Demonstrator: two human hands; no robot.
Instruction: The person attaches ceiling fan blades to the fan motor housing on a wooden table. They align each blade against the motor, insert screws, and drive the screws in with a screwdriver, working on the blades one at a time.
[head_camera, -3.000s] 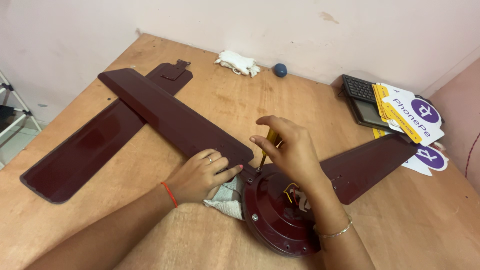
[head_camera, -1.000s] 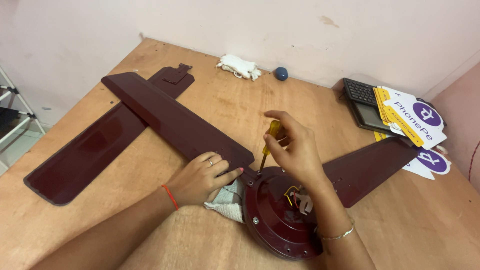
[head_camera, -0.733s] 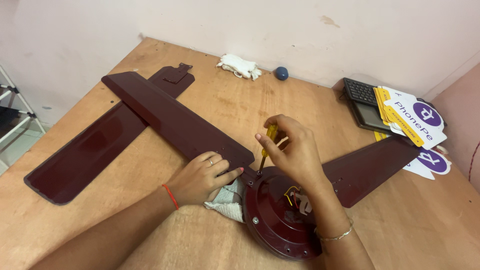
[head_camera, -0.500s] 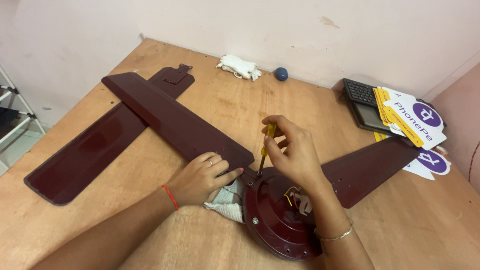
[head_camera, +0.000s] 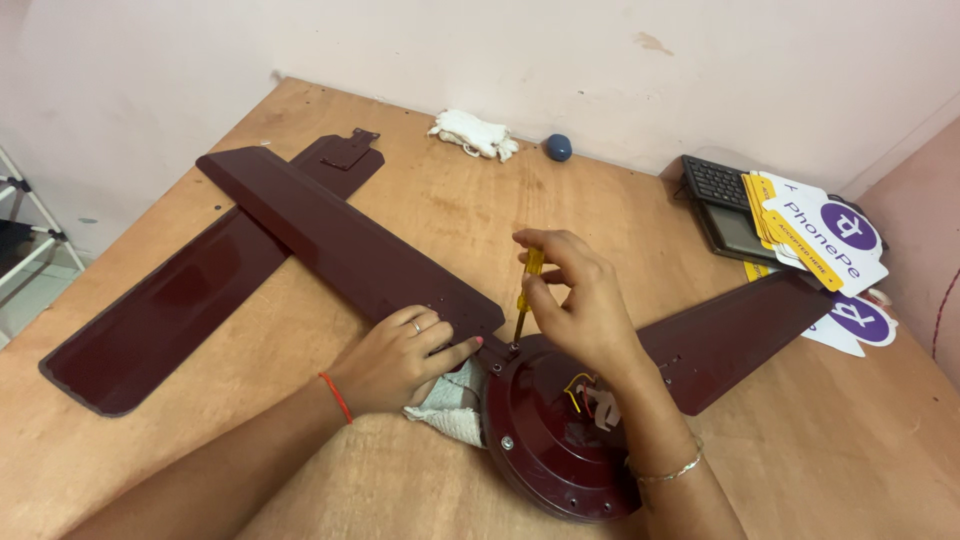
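A maroon ceiling fan motor (head_camera: 555, 445) lies on the wooden table (head_camera: 440, 210), with yellow and white wires showing at its middle. One maroon blade (head_camera: 330, 235) runs up-left from the motor, and my left hand (head_camera: 405, 360) presses flat on its near end beside a white cloth (head_camera: 445, 400). My right hand (head_camera: 580, 300) holds a yellow-handled screwdriver (head_camera: 527, 290) upright, its tip at the joint where blade meets motor. Another blade (head_camera: 740, 325) sticks out to the right, partly hidden by my right arm.
A loose maroon blade (head_camera: 190, 300) lies under the first one at the left. At the back wall sit a white rag (head_camera: 472, 133) and a small blue ball (head_camera: 558, 147). A black keyboard device (head_camera: 722, 205) and white-and-purple cards (head_camera: 825, 235) occupy the right corner.
My right hand has shifted its fingers on the screwdriver handle, staying at the same spot. My left hand and the blades have not moved.
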